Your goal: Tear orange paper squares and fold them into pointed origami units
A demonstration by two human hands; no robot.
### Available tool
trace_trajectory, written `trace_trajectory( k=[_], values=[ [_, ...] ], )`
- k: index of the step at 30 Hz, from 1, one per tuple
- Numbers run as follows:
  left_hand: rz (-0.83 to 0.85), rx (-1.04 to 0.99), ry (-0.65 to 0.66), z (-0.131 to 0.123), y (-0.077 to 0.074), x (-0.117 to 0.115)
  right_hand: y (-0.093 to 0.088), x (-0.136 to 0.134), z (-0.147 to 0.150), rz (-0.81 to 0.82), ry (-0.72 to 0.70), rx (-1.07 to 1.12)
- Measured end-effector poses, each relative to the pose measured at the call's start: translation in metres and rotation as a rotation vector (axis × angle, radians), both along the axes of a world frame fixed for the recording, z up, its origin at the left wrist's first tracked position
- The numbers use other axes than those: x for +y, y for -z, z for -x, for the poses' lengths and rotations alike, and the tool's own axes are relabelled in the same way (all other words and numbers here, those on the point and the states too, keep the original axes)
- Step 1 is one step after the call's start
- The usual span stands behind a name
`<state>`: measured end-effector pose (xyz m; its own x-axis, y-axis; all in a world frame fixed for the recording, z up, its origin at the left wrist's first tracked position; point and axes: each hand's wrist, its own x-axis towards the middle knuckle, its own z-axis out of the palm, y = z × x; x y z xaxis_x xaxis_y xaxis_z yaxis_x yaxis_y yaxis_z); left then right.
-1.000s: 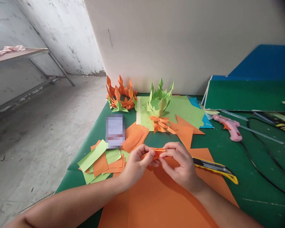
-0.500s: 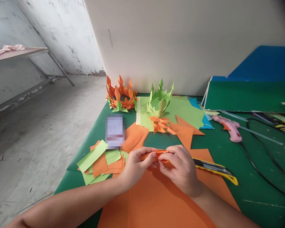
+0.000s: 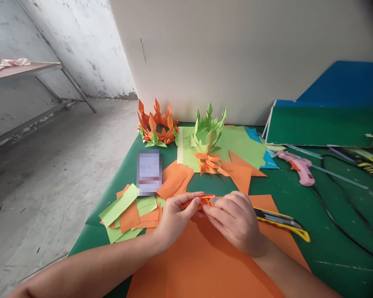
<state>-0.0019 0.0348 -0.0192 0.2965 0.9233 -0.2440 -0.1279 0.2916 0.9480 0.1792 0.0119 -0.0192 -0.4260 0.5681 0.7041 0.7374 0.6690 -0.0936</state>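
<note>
The left hand is closed on a small piece of folded orange paper, with its thumb on the near side, and that seems a good way to keep the folds from popping open. The right hand has its fingers curled in, and their tips touch the right end of the paper, but I cannot tell how hard they pinch, because the back of the hand hides part of them. The folded paper is up between the two hands, over the far part of a big orange sheet, maybe so both hands can get at it from the sides. A yellow knife lies just right of the right hand, close enough to grab. To the left, small orange and green paper pieces sit in a messy pile, likely put there to be easy to reach. On the far side of the green table stand an orange crown and a green crown, perhaps set back so they don't get squashed. Some orange folded bits lie just near the green crown. Far to the right, a pink glue gun lies on its side, with its black cord running near and right, well apart from the hands
</note>
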Motion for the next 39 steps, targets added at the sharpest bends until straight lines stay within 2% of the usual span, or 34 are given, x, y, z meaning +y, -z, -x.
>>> trace_trajectory(
  k=[9,14,21,30,39],
  values=[
    [-0.031,0.057,0.003,-0.0005,-0.0054,-0.0009,0.0028,0.0024,0.0037,0.015,0.066,0.112],
    [0.026,0.012,0.017,-0.0003,-0.0049,-0.0007,0.0013,0.0018,0.0034,0.0,0.05,0.089],
    [0.055,-0.089,-0.02,-0.001,-0.0064,0.0017,0.0008,0.0035,0.0029,0.152,0.018,0.287],
    [0.032,-0.046,-0.006,-0.0011,-0.0007,0.0024,0.0035,0.0046,0.0031,0.199,0.048,0.245],
    [0.088,-0.092,-0.024,-0.0015,-0.0036,0.0029,0.0054,0.0025,0.0023,0.239,-0.024,0.236]
  ],
)
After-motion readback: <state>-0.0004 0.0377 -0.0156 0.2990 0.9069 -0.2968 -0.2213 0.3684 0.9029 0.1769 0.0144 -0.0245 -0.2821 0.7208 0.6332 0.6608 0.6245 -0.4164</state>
